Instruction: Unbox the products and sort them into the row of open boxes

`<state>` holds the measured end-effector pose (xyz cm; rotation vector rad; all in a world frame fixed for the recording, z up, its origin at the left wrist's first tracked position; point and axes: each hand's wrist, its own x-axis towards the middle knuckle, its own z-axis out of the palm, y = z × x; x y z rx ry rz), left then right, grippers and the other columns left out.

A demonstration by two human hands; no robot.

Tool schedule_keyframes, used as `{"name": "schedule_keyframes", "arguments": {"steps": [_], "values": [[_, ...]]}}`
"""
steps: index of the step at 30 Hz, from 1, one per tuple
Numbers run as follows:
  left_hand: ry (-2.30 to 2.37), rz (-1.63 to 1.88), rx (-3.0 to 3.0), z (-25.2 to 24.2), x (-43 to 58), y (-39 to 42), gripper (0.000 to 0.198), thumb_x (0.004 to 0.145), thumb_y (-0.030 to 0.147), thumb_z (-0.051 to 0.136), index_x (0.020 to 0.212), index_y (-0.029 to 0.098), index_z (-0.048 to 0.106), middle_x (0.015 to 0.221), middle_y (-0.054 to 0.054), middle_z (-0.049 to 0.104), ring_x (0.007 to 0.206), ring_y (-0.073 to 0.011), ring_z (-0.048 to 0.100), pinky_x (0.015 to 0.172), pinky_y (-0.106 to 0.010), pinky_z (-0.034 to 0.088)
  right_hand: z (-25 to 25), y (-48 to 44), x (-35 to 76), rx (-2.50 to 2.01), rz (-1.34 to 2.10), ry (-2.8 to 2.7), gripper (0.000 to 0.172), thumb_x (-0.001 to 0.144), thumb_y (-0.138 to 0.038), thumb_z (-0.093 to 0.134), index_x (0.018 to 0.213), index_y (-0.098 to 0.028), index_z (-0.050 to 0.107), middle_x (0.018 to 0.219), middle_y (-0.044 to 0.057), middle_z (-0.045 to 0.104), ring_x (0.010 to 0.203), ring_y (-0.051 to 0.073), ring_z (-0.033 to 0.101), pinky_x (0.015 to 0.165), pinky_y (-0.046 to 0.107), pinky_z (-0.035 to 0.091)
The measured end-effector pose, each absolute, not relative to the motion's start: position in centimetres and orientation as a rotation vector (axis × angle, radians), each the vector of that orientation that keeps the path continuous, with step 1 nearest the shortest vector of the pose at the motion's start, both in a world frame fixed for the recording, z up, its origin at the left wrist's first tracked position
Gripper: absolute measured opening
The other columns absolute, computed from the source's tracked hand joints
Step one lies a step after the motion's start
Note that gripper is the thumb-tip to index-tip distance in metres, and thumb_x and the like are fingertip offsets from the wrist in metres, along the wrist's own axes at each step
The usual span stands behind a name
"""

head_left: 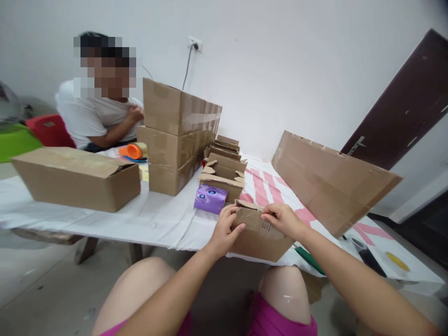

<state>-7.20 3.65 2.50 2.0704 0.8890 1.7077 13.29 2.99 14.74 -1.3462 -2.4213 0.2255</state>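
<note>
A small brown cardboard box (261,238) stands at the table's front edge, right before me. My left hand (229,231) grips its left top edge, thumb on the near face and fingers over the rim. At the top edge on the right, my right hand (282,220) pinches the cardboard between thumb and fingers. Part of a flap shows between the two hands; the inside is hidden. Just left of and behind the box lies a purple printed piece (210,198) with blue eye-like spots.
Behind it runs a row of open cardboard boxes (222,170). Stacked taped cartons (163,144) and a long carton (79,179) stand left. A large cardboard sheet (332,182) leans at right. A yellow tape roll (398,261) lies far right. Another person (94,116) sits across the table.
</note>
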Motion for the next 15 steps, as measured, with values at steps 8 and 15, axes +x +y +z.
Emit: {"name": "schedule_keyframes", "arguments": {"steps": [8, 15], "values": [[0.877, 1.690, 2.043, 2.3, -7.1, 3.9, 0.031, 0.088, 0.038, 0.054, 0.111, 0.020, 0.064, 0.117, -0.011, 0.059, 0.123, -0.0277, 0.044, 0.106, -0.047, 0.036, 15.4, 3.1, 16.4, -1.377, 0.685, -2.408, 0.037, 0.074, -0.026, 0.067, 0.110, -0.018, 0.064, 0.106, 0.006, 0.070, 0.094, 0.022, 0.065, 0.083, 0.033, 0.049], [0.902, 1.705, 2.058, 2.3, -7.0, 3.9, 0.032, 0.088, 0.036, 0.054, 0.114, 0.019, 0.062, 0.118, -0.011, 0.060, 0.123, -0.0278, 0.045, 0.105, -0.048, 0.037, 13.9, 3.7, 15.7, -1.523, 0.775, -2.192, 0.027, 0.069, -0.036, 0.072, 0.086, -0.017, 0.064, 0.066, -0.003, 0.064, 0.060, 0.015, 0.059, 0.055, 0.025, 0.044]]}}
